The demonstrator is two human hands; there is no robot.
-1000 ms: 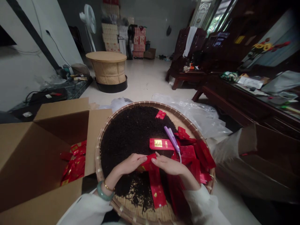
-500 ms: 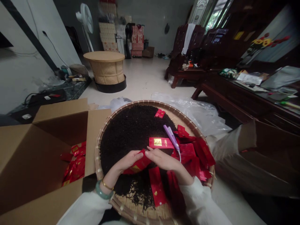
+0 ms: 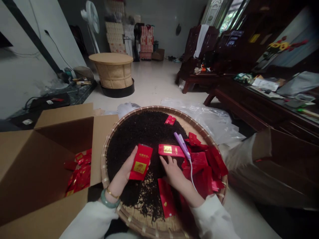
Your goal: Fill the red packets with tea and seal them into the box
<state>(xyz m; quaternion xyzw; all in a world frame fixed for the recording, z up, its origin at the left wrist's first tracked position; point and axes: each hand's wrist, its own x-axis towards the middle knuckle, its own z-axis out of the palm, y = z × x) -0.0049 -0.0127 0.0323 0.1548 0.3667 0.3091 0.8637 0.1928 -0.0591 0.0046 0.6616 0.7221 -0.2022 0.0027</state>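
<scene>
My left hand [image 3: 127,166] is closed around a red packet [image 3: 141,162] with a gold square, held upright with its printed face toward me. My right hand [image 3: 173,171] is apart from it, fingers spread and touching the dark dried leaves, just below a second red packet [image 3: 171,150] that lies flat. Both hands are over a round woven bamboo tray [image 3: 106,159] heaped with black dried leaves [image 3: 134,129]. A purple hand-held clamp tool [image 3: 182,145] with a white cord rests to the right, on a pile of red packets [image 3: 199,162]. Another red packet [image 3: 166,199] lies nearer me.
An open cardboard box [image 3: 22,159] with several red packets [image 3: 79,176] stands left of the tray. Clear plastic sheeting [image 3: 204,118] lies beyond it. A second cardboard box [image 3: 281,159] is at the right, near a dark wooden table [image 3: 239,99]. A round wicker stand [image 3: 115,74] is farther back.
My hands have separated. My left hand has turned the red packet upright, its printed face now showing. My right hand has let go of its top and moved down and right to the leaves.
</scene>
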